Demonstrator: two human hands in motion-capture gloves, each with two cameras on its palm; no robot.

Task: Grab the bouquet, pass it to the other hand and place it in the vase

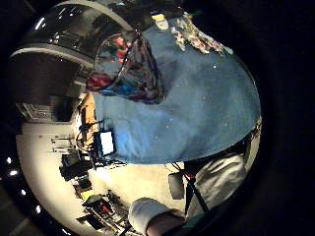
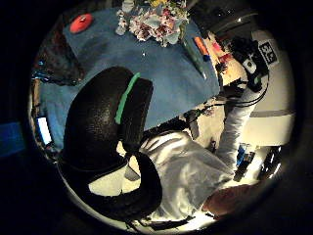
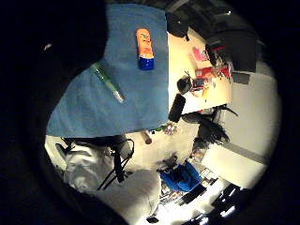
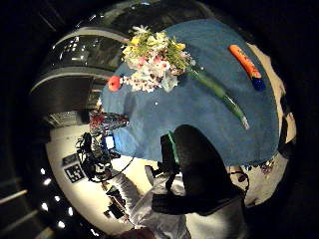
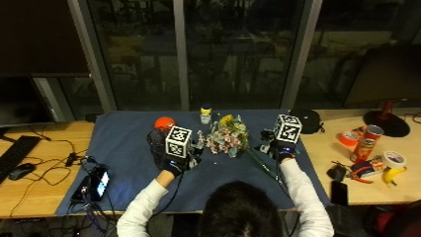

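Lying flat on the blue cloth (image 5: pixel 125 143) near the table's middle, the bouquet (image 5: pixel 227 137) has its blooms toward twelve o'clock and its green stem sleeve (image 5: pixel 260 163) trailing toward five o'clock. No vase can be clearly made out; a small bottle (image 5: pixel 206 114) stands just beyond the flowers. The left hand (image 5: pixel 174 150) hovers at the bouquet's nine o'clock, the right hand (image 5: pixel 281 140) at its three o'clock; neither touches it, and whether their fingers are spread cannot be told. Pickup seems not yet begun; next, one hand likely must close round the stems.
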